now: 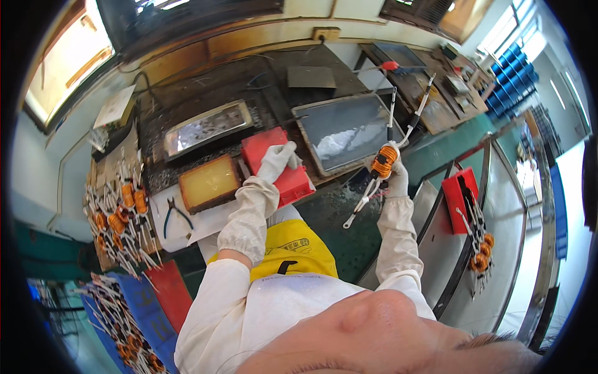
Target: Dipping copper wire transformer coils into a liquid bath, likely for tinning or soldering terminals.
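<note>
My left hand (275, 164), in a white glove, is over a red plastic bin (296, 185) with its fingers curled. Whatever it may hold is hidden. To the right, my gloved right hand (398, 179) is closed around a wire-wound coil (384, 161) with copper-orange windings and a black band. Long white-sleeved leads with metal ends stick out from the coil, some up and away, others down toward me. Left of the bin sits a square tray (210, 182) of yellowish material.
Blue-handled pliers (177, 218) lie on a white board at the left. Behind are a rectangular metal-rimmed pan (208, 129) and a wide grey tray (342, 134). More coils (118, 218) are heaped at the left edge. Another red bin (460, 199) with coils (481, 252) stands at the right.
</note>
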Available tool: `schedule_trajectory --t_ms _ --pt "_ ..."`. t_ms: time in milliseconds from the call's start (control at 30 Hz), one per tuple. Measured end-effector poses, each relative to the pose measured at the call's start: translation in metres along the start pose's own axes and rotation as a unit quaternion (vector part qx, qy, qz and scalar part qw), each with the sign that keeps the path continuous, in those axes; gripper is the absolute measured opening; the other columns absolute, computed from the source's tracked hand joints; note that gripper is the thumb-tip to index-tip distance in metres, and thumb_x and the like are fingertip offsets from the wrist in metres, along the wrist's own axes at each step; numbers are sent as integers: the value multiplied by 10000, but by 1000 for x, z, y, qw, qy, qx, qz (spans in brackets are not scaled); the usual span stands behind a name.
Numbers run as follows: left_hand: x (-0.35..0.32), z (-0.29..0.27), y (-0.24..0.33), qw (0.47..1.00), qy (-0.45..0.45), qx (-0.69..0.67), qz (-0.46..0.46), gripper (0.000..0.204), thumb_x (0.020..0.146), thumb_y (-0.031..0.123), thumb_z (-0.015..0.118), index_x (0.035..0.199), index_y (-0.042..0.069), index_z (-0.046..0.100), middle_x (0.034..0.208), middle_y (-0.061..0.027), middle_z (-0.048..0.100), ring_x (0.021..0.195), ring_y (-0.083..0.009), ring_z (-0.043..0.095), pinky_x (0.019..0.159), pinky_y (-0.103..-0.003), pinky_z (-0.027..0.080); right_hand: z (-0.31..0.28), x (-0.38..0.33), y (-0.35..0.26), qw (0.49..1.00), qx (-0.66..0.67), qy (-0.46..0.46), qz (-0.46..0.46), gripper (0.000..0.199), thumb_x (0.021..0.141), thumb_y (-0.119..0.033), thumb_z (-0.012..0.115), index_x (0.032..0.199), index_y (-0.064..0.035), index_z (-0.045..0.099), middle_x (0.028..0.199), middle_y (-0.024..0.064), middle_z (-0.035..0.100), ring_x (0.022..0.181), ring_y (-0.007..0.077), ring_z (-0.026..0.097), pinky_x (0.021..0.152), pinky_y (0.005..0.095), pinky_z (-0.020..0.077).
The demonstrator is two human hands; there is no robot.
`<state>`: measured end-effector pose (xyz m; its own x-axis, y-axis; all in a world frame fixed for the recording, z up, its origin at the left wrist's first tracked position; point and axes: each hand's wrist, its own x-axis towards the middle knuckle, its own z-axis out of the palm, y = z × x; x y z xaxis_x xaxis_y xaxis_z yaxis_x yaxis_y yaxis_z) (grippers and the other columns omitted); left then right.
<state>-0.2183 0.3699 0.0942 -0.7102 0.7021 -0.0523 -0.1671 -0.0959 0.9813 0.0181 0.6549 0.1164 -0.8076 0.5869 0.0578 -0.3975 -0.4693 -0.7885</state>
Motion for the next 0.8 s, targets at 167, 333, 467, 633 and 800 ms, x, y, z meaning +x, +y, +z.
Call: schedule_trajectory --t_ms 167,333,467,633,800 --pt "-2 4 8 1000 9 6 -19 599 1003 358 520 504 30 558 605 -122 636 690 -231 662 765 -371 531 25 -42 0 966 250 7 70 409 798 -57 554 1206 -22 565 1043 202 631 925 382 656 910 537 523" --pt "-1 5 7 999 26 23 -32 575 1001 387 525 541 47 586 589 -91 638 693 -192 656 723 -308 488 34 -51 0 941 328 -21 80 314 870 -154 594 1174 -81 609 888 98 534 750 217 530 716 370 459" --pt "3 1 -1 999 36 10 -35 559 1002 370 533 548 48 579 592 -98 637 689 -200 653 726 -319 494 29 -51 4 929 350 -72 99 253 935 -222 603 1160 -112 642 856 42 473 751 159 479 702 338 478" --pt "2 -2 -1 999 33 13 -31 563 1009 371 531 552 44 578 601 -104 638 688 -209 653 738 -338 504 23 -49 12 900 399 -127 123 284 927 -206 580 1169 -65 629 877 57 491 792 187 534 792 415 561" --pt "1 0 -1 999 30 17 -24 565 1014 362 521 553 40 575 613 -107 641 695 -216 651 739 -338 501 2 -59 34 927 334 51 165 317 855 -120 552 1150 -24 614 893 107 537 744 228 552 820 473 588"
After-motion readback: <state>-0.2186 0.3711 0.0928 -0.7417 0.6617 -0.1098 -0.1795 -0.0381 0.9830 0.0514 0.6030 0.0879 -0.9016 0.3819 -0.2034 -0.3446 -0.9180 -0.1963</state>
